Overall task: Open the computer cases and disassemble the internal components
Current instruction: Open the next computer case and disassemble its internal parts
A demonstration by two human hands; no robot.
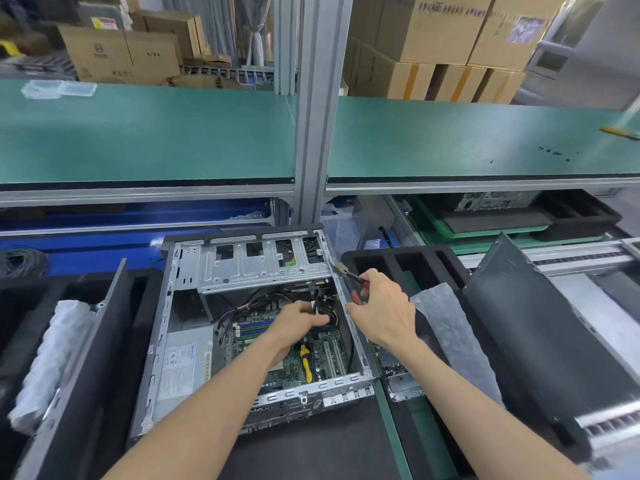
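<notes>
Two hands: both work at the far right corner of the opened computer case (249, 327), which lies flat on the counter (398, 441), near centre.
Left hand (298, 320): fingers curled around dark cables (323, 308) above the motherboard (311, 351); exactly what it pinches cannot be told.
Right hand (381, 306): grips red-handled pliers (349, 280), tips pointing far-left at the case's right wall.
Risk: the plier tips could slip and nick a cable or scratch the board, judging by the tight space.
Loose tool: a yellow-handled tool (306, 363) lies on the motherboard, just near of the left hand; it could snag.
</notes>
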